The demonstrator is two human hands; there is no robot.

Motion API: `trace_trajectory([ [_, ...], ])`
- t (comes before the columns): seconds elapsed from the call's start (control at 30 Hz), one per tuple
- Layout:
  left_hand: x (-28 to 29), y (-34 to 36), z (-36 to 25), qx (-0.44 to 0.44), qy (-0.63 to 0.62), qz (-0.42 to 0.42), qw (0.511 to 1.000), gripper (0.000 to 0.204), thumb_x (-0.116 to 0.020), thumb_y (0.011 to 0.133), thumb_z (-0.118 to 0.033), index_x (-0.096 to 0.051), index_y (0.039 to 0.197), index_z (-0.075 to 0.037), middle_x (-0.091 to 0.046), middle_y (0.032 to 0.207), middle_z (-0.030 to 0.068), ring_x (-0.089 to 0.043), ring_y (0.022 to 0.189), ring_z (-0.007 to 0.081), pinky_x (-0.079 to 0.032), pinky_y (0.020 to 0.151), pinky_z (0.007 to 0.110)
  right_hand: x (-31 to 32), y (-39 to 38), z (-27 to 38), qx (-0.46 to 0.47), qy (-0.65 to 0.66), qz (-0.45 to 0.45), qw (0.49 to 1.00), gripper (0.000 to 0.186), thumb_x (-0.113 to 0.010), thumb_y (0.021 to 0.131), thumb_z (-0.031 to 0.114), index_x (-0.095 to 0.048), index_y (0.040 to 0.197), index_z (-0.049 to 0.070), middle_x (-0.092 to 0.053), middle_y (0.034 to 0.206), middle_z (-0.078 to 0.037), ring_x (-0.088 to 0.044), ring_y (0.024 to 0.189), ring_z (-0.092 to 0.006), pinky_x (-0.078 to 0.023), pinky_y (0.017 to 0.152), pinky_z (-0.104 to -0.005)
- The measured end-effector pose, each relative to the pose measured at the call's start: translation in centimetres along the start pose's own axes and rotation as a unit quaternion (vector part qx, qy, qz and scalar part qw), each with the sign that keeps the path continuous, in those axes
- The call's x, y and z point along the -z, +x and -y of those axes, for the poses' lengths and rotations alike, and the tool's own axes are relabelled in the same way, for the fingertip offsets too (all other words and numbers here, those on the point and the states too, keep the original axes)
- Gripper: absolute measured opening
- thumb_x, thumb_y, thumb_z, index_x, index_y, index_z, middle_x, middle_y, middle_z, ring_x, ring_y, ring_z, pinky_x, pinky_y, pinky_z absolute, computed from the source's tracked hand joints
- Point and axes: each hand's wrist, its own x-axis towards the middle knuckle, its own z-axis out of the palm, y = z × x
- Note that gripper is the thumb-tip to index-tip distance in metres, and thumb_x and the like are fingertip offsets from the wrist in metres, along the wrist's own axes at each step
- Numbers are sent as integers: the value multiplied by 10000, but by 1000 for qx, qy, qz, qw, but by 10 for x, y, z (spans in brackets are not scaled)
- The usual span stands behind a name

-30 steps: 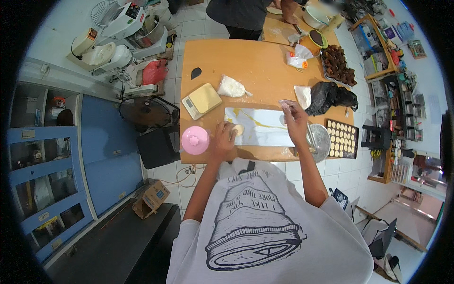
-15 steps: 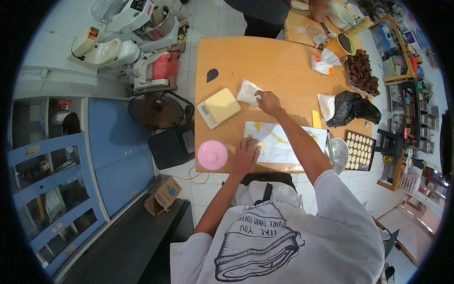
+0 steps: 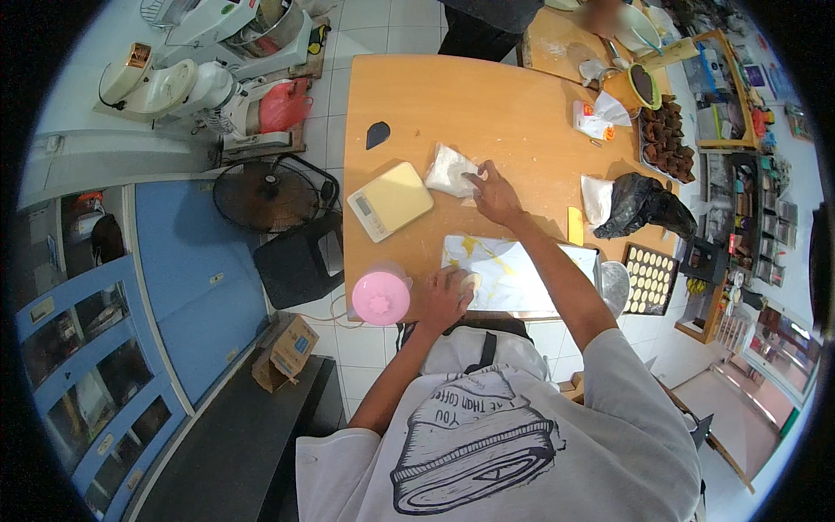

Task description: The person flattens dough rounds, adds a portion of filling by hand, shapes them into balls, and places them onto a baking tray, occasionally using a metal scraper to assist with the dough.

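My left hand [image 3: 444, 297] is curled round a small round of pale dough [image 3: 470, 283] at the left end of a white sheet [image 3: 513, 277] smeared with yellow. Farther forward, my right hand [image 3: 497, 196] has its thumb and forefinger pinched at the right edge of a clear plastic bag of white powder [image 3: 449, 170]. Its fingertips are partly hidden there. A cream kitchen scale [image 3: 393, 202] lies left of the bag. Nearer me stands a pink tub [image 3: 381, 300], at the left of my left hand.
A baking tray of several pale rounds [image 3: 649, 277] sits at the right, beside a metal bowl [image 3: 615, 287]. A yellow scraper [image 3: 575, 226] and a black plastic bag [image 3: 639, 205] lie near it. Brown paper cups [image 3: 668, 139] fill a tray farther back. Another person [image 3: 487, 26] stands beyond the table.
The whole view has shifted slightly. My right hand remains at the bag's edge, its fingers a little changed in pose. My left hand stays by the dough round.
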Motion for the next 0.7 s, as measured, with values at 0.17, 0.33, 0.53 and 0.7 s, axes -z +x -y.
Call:
trace_trajectory([
  [0.17,-2,2,0,-8,-13,-24,1000,328,-723,876,-262,-654,1142,-82,-601,1152,146,-581,1015,347,-476,849,470,10,6,-8,-31,21,19,999,370,-620,860,66,-677,1221,120,-502,1196,-142,-627,1007,-353,-567,855,-452],
  [0.33,3,3,-3,-13,-15,-34,999,322,-726,876,-262,-659,1135,-82,-610,1138,139,-580,1001,335,-468,836,457,-1,9,-9,22,18,17,999,286,-617,879,62,-717,1141,117,-513,1165,-125,-659,938,-335,-572,822,-452],
  [0.53,4,3,-1,-10,-13,-25,1000,314,-727,877,-265,-659,1125,-83,-612,1136,133,-581,1000,321,-462,834,443,-3,25,-2,-15,32,-31,999,240,-612,887,43,-731,1092,81,-530,1118,-121,-658,888,-302,-567,811,-437],
  [0.7,3,2,-3,-3,-4,-29,1000,333,-730,873,-271,-655,1139,-85,-612,1140,134,-578,1011,308,-458,841,443,-17,32,-6,38,8,-32,999,168,-627,899,134,-741,1018,96,-566,1063,-120,-639,972,-314,-552,811,-452],
])
